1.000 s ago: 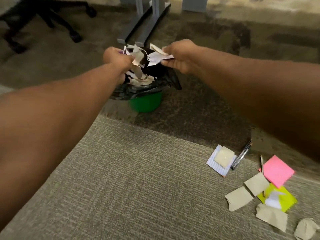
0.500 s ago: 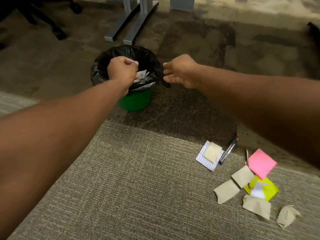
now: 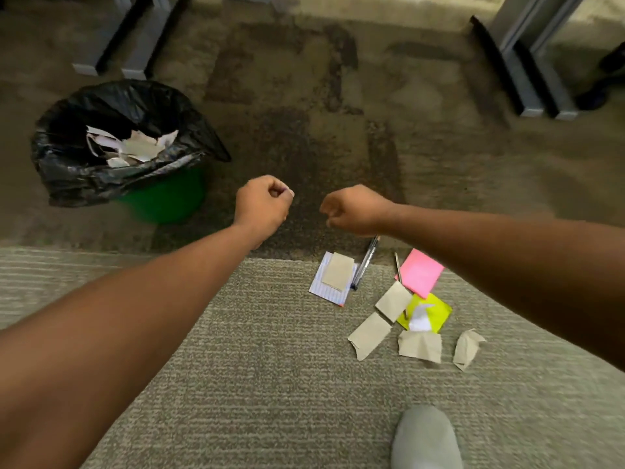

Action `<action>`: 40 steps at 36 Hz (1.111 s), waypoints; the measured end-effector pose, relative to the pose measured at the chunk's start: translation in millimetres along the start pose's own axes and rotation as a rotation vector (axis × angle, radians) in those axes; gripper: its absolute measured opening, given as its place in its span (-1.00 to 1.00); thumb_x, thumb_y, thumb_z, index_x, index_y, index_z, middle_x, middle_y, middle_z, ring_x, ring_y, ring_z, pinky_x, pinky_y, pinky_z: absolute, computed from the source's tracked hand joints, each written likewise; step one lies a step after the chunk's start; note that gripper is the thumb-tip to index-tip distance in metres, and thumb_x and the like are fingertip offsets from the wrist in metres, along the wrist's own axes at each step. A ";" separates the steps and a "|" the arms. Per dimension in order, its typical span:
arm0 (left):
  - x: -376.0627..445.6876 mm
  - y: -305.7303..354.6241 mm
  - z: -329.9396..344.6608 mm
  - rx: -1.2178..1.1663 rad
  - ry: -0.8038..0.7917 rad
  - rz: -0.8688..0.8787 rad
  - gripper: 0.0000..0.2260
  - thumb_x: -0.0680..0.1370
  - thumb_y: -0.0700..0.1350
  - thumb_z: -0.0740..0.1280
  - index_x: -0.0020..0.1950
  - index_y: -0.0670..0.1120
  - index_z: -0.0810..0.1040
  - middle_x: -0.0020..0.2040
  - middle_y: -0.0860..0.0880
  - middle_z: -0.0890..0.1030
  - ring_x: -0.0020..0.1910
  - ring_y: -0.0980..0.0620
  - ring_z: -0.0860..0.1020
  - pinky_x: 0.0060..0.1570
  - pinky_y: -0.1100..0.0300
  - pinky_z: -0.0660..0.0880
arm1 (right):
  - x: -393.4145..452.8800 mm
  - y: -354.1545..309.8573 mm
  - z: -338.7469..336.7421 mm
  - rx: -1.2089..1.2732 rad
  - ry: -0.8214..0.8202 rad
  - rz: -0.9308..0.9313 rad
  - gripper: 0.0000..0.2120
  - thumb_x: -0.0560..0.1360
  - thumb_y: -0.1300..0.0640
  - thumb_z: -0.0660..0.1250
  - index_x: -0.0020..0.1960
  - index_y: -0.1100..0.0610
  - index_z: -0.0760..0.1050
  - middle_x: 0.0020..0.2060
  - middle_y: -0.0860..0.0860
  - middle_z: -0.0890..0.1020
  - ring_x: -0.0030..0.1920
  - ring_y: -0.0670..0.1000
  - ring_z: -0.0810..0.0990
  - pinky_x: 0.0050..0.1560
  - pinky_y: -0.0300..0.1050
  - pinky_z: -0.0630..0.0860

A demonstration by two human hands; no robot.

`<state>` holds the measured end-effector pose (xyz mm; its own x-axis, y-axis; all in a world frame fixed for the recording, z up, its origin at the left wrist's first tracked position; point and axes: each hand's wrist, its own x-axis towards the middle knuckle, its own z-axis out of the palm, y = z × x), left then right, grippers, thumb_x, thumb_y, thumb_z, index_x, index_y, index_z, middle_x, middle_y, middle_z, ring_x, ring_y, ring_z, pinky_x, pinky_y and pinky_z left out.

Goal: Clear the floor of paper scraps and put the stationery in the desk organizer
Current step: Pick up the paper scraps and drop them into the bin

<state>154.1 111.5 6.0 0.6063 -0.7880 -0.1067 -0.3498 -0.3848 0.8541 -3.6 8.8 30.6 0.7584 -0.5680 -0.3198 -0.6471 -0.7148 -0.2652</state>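
Both hands have pulled back from the lined bin [image 3: 111, 170], where the dropped scraps [image 3: 133, 147] now lie — left hand [image 3: 262, 206] and right hand [image 3: 355, 209] empty, fingers curled loosely shut. Right of the bin, more paper scraps [image 3: 370, 335], a pen [image 3: 365, 264] and sticky pads [image 3: 422, 272] wait on the floor

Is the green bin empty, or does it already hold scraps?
It holds scraps: torn white and beige paper pieces lie inside the black liner of the green bin. How deep the pile goes cannot be told.

Dim warm indoor light, soft shadows, slight motion blur, wide-angle edge distortion
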 end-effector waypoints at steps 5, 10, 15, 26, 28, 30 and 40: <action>-30.2 -5.3 48.3 0.129 -0.201 0.073 -0.97 0.51 -0.13 0.41 -0.12 -0.06 0.64 -0.26 -0.04 0.66 -0.23 -0.02 0.65 -0.16 0.10 0.62 | -36.7 40.4 30.4 -0.221 -0.145 -0.062 -0.71 0.45 0.13 0.29 0.17 0.06 0.56 0.06 0.09 0.64 0.08 0.17 0.62 -0.01 -0.02 0.56; -52.2 -7.1 82.8 0.205 -0.340 0.160 -0.97 0.50 -0.15 0.40 -0.10 -0.04 0.64 -0.25 0.03 0.63 -0.22 0.04 0.59 -0.20 0.20 0.48 | -63.4 66.5 52.8 -0.387 -0.277 -0.125 -0.57 0.46 0.15 0.32 0.33 0.00 0.47 0.19 0.07 0.59 0.16 0.16 0.59 0.03 -0.05 0.53; -60.2 -10.8 106.4 0.233 -0.408 0.153 -0.97 0.50 -0.12 0.39 -0.10 -0.02 0.63 -0.21 0.04 0.66 -0.21 0.04 0.61 -0.20 0.14 0.52 | -72.7 84.5 64.3 -0.431 -0.316 -0.147 -0.61 0.46 0.15 0.28 0.29 0.01 0.48 0.20 0.06 0.56 0.18 0.17 0.58 0.05 0.00 0.57; -69.2 -18.8 140.9 0.343 -0.510 0.155 -0.94 0.50 -0.14 0.38 -0.06 -0.02 0.63 -0.16 0.04 0.66 -0.17 0.06 0.58 -0.19 0.25 0.41 | -101.5 104.1 107.9 -0.538 -0.215 -0.262 -0.65 0.49 0.08 0.35 0.26 0.07 0.47 0.04 0.07 0.54 0.11 0.13 0.47 -0.13 -0.02 0.42; -69.1 -18.0 145.9 0.355 -0.529 0.145 -0.94 0.50 -0.15 0.37 -0.08 -0.01 0.62 -0.16 0.02 0.66 -0.17 0.05 0.58 -0.20 0.26 0.39 | -104.3 106.6 109.7 -0.496 -0.220 -0.187 -0.66 0.49 0.04 0.37 0.24 0.07 0.49 0.05 0.06 0.54 0.13 0.12 0.45 -0.10 -0.03 0.41; -68.9 -19.6 151.5 0.368 -0.574 0.145 -0.89 0.49 -0.19 0.35 -0.14 0.02 0.60 -0.16 -0.01 0.66 -0.14 -0.01 0.60 -0.21 0.25 0.40 | -105.1 109.7 105.6 -0.415 -0.210 -0.095 -0.70 0.49 0.03 0.36 0.20 0.08 0.53 0.05 0.07 0.56 0.14 0.13 0.46 -0.06 -0.01 0.47; -91.7 -23.8 160.3 0.802 -1.113 0.675 -0.49 0.42 0.05 0.48 0.34 0.05 0.44 0.23 -0.03 0.40 0.24 0.01 0.39 0.20 0.13 0.41 | -130.3 155.7 54.8 -0.116 -0.337 0.197 -0.74 0.49 0.04 0.41 0.13 0.13 0.61 0.06 0.09 0.67 0.06 0.16 0.60 -0.11 -0.15 0.40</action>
<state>-7.5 115.9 -86.2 -0.5190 -0.7260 -0.4512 -0.8358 0.3205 0.4457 -207.4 -6.1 -18.9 0.5405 -0.5468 -0.6395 -0.7496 -0.6580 -0.0709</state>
